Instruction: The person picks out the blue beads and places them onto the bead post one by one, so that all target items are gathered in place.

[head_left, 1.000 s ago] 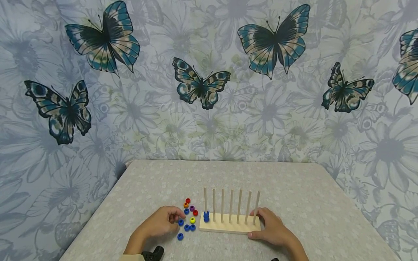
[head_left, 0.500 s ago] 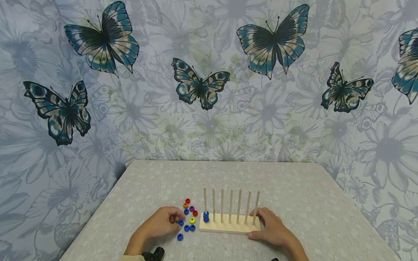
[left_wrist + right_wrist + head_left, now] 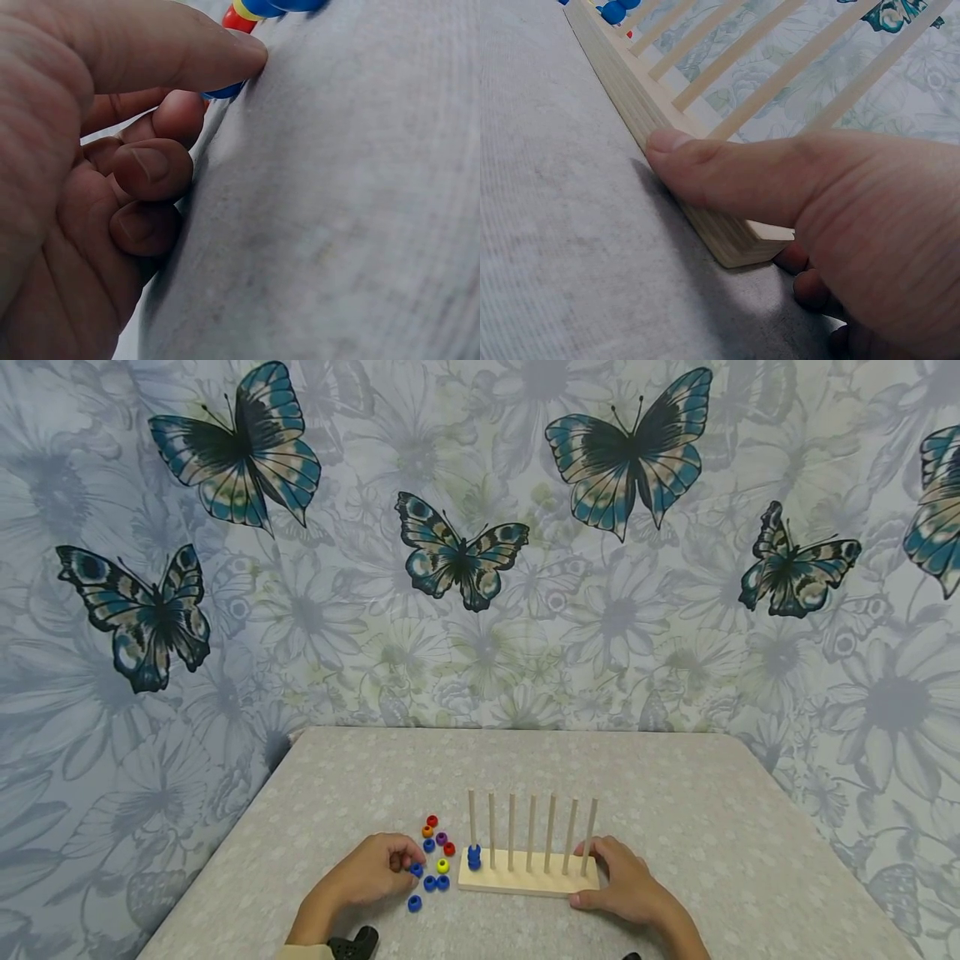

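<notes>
My left hand [image 3: 377, 867] is down at the table, thumb and index finger pinching a blue bead [image 3: 416, 869]. In the left wrist view the thumb covers most of that bead [image 3: 225, 92], and the other fingers are curled beneath. My right hand [image 3: 618, 883] grips the right end of a wooden peg board [image 3: 517, 883]. Its thumb [image 3: 705, 165] presses the front edge while fingers reach behind. Several upright pegs stand in the board; blue beads [image 3: 474, 858] are stacked on the leftmost peg, and the others are bare.
Loose beads lie between the left hand and the board: a yellow bead [image 3: 443, 866], a purple bead [image 3: 442, 838], an orange bead [image 3: 427, 832], red beads [image 3: 449, 849] and several blue ones. A nearer blue bead [image 3: 415, 903] sits apart. Butterfly-patterned wall covering rises behind the table [image 3: 525, 760].
Almost nothing differs. The blue bead at the left fingertips has shifted very slightly; the right hand and the peg board stay where they were.
</notes>
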Motion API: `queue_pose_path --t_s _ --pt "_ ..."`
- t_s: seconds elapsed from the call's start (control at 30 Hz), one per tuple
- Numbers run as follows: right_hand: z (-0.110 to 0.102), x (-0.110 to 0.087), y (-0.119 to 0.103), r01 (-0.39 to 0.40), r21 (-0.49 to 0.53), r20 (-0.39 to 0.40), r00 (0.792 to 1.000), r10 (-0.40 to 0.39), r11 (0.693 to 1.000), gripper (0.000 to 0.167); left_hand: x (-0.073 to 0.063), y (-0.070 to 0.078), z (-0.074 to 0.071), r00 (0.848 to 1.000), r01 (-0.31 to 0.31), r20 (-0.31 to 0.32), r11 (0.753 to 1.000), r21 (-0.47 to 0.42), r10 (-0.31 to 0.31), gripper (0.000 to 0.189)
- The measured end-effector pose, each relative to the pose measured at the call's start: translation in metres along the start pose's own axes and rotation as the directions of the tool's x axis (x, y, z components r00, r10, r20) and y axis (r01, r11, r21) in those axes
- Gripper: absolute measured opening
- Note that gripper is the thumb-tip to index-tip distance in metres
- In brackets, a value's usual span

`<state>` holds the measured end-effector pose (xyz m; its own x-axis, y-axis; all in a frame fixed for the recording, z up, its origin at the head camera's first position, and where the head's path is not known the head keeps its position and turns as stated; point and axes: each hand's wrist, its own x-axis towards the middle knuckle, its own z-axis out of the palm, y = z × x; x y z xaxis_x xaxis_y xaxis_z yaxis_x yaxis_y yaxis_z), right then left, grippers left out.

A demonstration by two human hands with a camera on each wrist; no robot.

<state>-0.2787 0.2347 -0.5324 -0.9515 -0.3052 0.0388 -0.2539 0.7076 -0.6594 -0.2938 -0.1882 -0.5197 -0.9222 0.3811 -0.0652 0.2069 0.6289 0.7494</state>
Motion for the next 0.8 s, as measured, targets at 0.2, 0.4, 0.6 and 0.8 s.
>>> queue_pose_path --t_s 0.2,0.4,0.6,0.8 --pt "-0.0017 0.0005 0.0002 0.003 0.015 -0.007 1.000 -0.003 1.000 0.059 0.0024 0.0004 -0.0006 1.000 -0.005 0.000 1.000 -0.001 0.005 0.019" --pt "-0.0037 0.0016 -0.0018 0.014 0.009 -0.008 1.000 -0.014 1.000 0.058 0.0049 -0.0032 -0.0019 1.000 -0.013 -0.011 1.000 -0.009 0.013 0.018" --pt "-0.0019 0.0064 -0.0023 0.014 -0.005 0.001 1.000 -0.014 1.000 0.056 0.0027 -0.0061 -0.0053 1.000 -0.004 -0.027 0.999 -0.037 0.003 0.018" --pt "0.0007 0.0023 0.0005 -0.008 -0.013 0.004 1.000 0.008 1.000 0.057 0.0033 -0.0089 -0.0017 1.000 0.009 -0.019 0.999 -0.049 -0.010 0.017"
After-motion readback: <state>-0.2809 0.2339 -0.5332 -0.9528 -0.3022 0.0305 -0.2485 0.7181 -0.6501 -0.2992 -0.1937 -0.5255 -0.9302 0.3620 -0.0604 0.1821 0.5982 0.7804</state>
